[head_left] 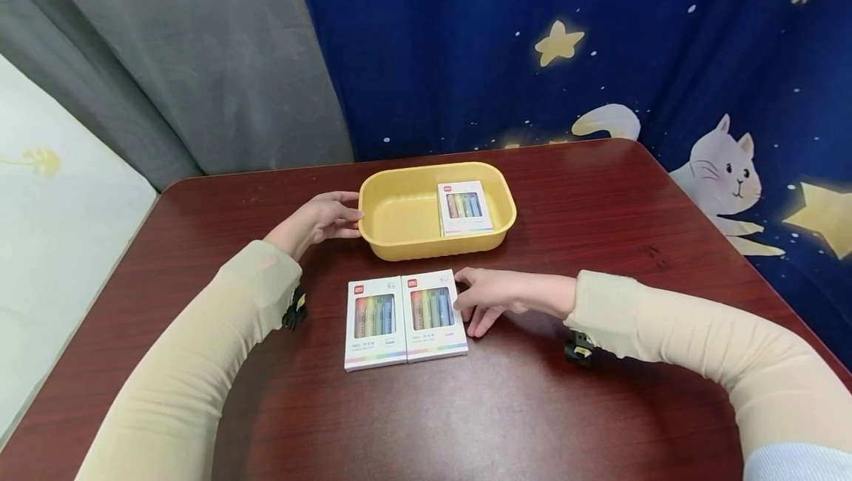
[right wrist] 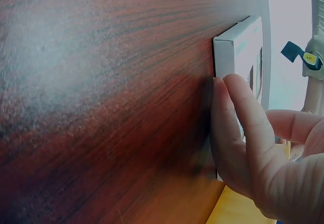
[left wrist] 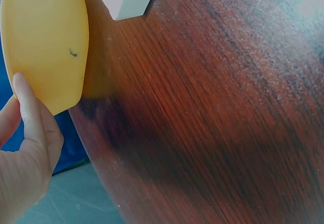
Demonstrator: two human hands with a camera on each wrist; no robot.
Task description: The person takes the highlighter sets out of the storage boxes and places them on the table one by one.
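Note:
A yellow plastic basin (head_left: 403, 248) stands toward the back of the table, with a white boxed set of coloured sticks (head_left: 466, 226) inside at its right. My left hand (head_left: 326, 217) touches the basin's left end, its fingers fairly straight against the outer wall in the left wrist view. In front of the basin, two similar boxes lie flat side by side: the left box (head_left: 376, 318) and the right box (head_left: 435, 314). My right hand (head_left: 492, 296) rests at the right box's right edge, fingertips against its side in the right wrist view.
The dark red wooden table (head_left: 519, 414) carries everything. Behind it hang a grey curtain (head_left: 220, 59) and a blue curtain (head_left: 433, 52) with stars and a cat. A white surface (head_left: 60, 192) borders the table's left side.

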